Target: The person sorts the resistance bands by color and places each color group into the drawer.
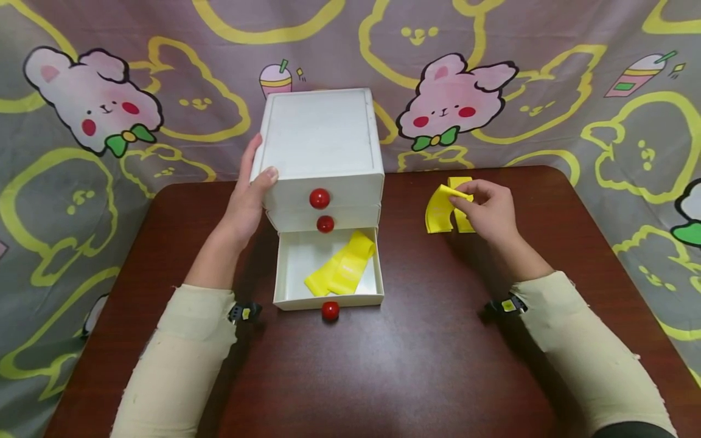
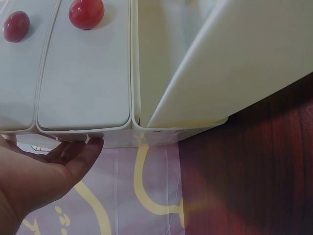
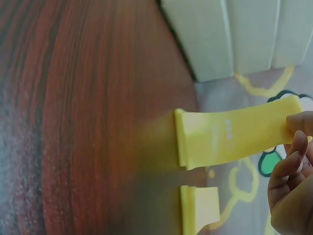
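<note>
A white drawer unit (image 1: 320, 134) with red ball knobs stands on the table, its bottom drawer (image 1: 290, 267) pulled out. Inside that drawer lies a folded yellow band (image 1: 347, 267) that looks like flat elastic. My left hand (image 1: 249, 198) rests against the unit's left side, thumb over the top front edge; in the left wrist view its fingertips touch the side wall. To the right of the unit, my right hand (image 1: 490, 210) pinches the upper end of another yellow band (image 3: 230, 137), which hangs to table level. Another yellow piece (image 3: 206, 208) is beside it; I cannot tell whether they are joined.
The dark wooden table (image 1: 416, 365) reaches back to a patterned cloth (image 1: 339, 55) hanging behind and along both sides. The upper two drawers are closed. The open drawer's front, with its red knob (image 1: 330, 311), juts toward me.
</note>
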Demonstrator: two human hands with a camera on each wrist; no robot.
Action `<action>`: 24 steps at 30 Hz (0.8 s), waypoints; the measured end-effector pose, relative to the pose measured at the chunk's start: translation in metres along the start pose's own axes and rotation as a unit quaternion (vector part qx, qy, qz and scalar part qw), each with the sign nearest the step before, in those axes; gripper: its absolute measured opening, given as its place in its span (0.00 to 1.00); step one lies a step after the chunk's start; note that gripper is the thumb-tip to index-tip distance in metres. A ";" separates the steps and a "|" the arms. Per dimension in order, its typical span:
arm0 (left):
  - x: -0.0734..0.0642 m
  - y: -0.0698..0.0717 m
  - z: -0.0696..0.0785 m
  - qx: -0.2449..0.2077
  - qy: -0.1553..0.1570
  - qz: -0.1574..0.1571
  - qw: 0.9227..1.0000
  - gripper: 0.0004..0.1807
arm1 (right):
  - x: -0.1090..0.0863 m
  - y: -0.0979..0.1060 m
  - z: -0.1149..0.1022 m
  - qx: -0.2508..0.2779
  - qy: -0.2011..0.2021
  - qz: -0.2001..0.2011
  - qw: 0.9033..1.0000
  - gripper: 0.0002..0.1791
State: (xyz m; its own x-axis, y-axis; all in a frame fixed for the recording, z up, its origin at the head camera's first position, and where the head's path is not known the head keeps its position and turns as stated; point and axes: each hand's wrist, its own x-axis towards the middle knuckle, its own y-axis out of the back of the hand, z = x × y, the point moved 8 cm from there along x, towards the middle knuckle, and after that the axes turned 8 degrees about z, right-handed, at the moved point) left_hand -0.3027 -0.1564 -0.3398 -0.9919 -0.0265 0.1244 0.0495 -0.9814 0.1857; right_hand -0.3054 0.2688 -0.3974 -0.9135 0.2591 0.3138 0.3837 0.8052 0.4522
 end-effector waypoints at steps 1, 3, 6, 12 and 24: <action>0.000 0.000 0.000 0.000 0.001 0.000 1.000 0.40 | -0.001 0.002 -0.003 0.006 0.002 0.002 1.000 0.14; 0.000 0.000 0.000 -0.001 0.001 0.001 1.000 0.40 | -0.004 0.006 -0.007 0.018 0.004 0.006 1.000 0.14; 0.000 0.000 -0.001 -0.002 0.001 0.001 1.000 0.40 | -0.007 0.012 -0.015 0.029 0.009 0.011 0.999 0.13; -0.001 0.000 -0.002 -0.001 0.002 0.000 1.000 0.40 | -0.015 0.018 -0.030 0.057 0.017 0.012 0.998 0.12; 0.000 -0.001 -0.002 -0.005 -0.003 0.000 1.000 0.40 | -0.044 0.015 -0.089 0.158 0.070 -0.007 0.985 0.08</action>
State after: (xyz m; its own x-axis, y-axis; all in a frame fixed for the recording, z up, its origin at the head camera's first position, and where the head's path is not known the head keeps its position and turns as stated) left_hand -0.3032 -0.1562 -0.3423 -0.9911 -0.0260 0.1304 0.0489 -0.9832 0.1756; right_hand -0.2472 0.2216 -0.3300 -0.8822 0.1875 0.4320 0.2889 0.9399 0.1820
